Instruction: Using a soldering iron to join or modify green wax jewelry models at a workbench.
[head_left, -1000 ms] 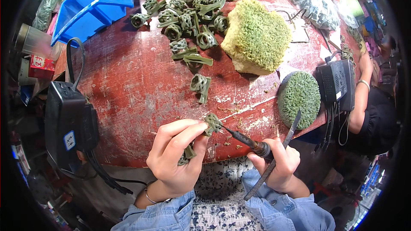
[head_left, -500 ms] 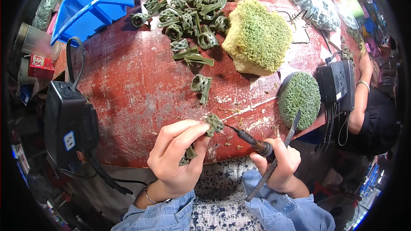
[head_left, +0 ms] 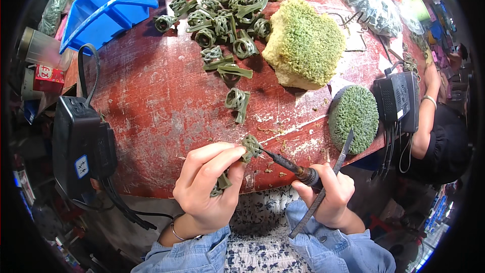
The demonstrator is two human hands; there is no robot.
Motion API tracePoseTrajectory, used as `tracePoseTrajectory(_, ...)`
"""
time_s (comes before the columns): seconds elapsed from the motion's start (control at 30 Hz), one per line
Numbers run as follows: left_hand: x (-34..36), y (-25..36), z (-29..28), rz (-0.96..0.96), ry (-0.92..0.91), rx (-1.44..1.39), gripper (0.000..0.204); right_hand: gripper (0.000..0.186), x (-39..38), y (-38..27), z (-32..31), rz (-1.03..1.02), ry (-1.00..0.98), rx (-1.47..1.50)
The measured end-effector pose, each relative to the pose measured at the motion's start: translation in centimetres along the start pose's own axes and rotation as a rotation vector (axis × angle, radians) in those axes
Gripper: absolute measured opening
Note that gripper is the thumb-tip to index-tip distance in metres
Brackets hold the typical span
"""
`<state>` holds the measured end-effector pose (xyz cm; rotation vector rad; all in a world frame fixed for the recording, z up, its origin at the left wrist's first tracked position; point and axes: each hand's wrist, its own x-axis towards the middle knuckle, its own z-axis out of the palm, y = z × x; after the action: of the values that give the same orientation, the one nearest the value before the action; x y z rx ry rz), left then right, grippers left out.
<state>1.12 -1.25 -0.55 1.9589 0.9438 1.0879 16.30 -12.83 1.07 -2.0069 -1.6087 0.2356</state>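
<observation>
My left hand pinches a small dark-green openwork piece between thumb and fingers, above the table's near edge. A second green piece is tucked against the palm, partly hidden by the fingers. My right hand grips a pen-like tool that looks like a soldering iron, its thin dark tip at the right side of the pinched piece. A narrow, flat grey metal blade is also held in the right hand. The blade's upper end overlaps a round green textured pad.
Many similar green pieces are heaped on the worn red table. A yellow-green sponge-like block lies right of them. Black power boxes and a blue bin stand left. Another person's arm shows at right.
The iron's tip has shifted slightly left, up against the pinched piece. My right hand moved a little with it, while the left hand stays nearly still.
</observation>
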Motion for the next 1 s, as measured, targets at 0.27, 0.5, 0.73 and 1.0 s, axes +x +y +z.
tracePoseTrajectory(0.27, 0.1, 0.1, 0.0, -0.004, 0.007, -0.001, 0.030, 0.032, -0.2, 0.2, -0.2, 0.024, -0.025, 0.039)
tracePoseTrajectory(0.5, 0.2, 0.0, 0.0, 0.069, -0.016, 0.022, 0.027, 0.032, 0.0, 0.5, -0.7, 0.039, 0.116, 0.021)
tracePoseTrajectory(0.73, -0.1, -0.1, -0.1, 0.124, -0.012, 0.046, 0.028, 0.025, 2.5, 0.4, -1.8, 0.316, 0.262, -0.132)
tracePoseTrajectory(1.0, 0.0, 0.0, -0.5, -0.043, -0.036, -0.099, 0.026, 0.029, 2.0, 0.1, -2.3, 0.304, 0.192, 0.075)
